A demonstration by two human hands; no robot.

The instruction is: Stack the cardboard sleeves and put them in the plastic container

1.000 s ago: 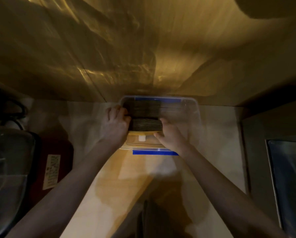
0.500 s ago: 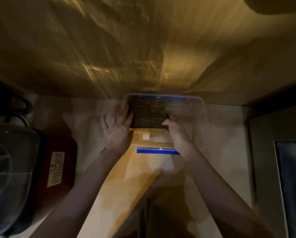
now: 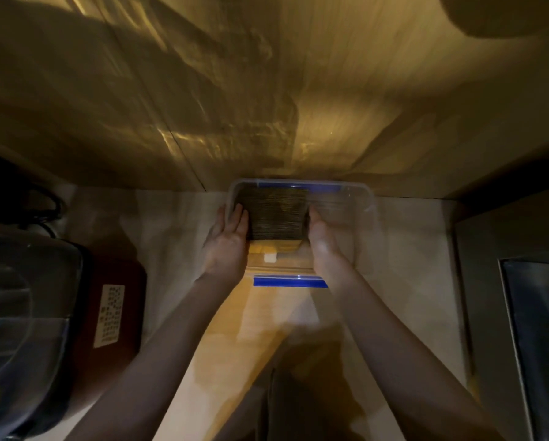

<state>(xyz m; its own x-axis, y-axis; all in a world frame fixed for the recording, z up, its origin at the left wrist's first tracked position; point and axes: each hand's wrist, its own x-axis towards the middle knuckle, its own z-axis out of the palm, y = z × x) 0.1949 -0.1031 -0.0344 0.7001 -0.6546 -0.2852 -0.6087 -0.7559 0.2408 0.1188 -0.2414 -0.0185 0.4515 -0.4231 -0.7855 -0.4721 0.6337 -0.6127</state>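
Dim, warm light. Pale desk (image 3: 177, 249) meets a wood-panelled wall (image 3: 266, 90) at the far side; panel carries streaky reflections and shadows.

Far left: clear dome-shaped lid (image 3: 15, 313) of some appliance, near it a dark red body with a white printed label (image 3: 109, 315); text unreadable. Black cable (image 3: 48, 202) behind it.

Centre: left hand (image 3: 227, 240) flat, fingers extended, pressed against the left end of the stack of cardboard sleeves (image 3: 278, 214). Stack is dark brown, edges showing as fine horizontal ribs, sitting in the left portion of the clear plastic container (image 3: 367, 202), which stands against the wall. Blue strips at the container's far and near rims; right portion looks unfilled. Right hand (image 3: 322, 241) flat against the stack's right end. Hands are apart, palms facing, stack squeezed between them.

Right: a dark cabinet face with a glossy panel (image 3: 540, 345).

Versus half a second ago: left hand has turned from lying over the container's corner to palm-in against the stack; right hand has opened from a curled grip to flat. Stack has stayed inside the container.
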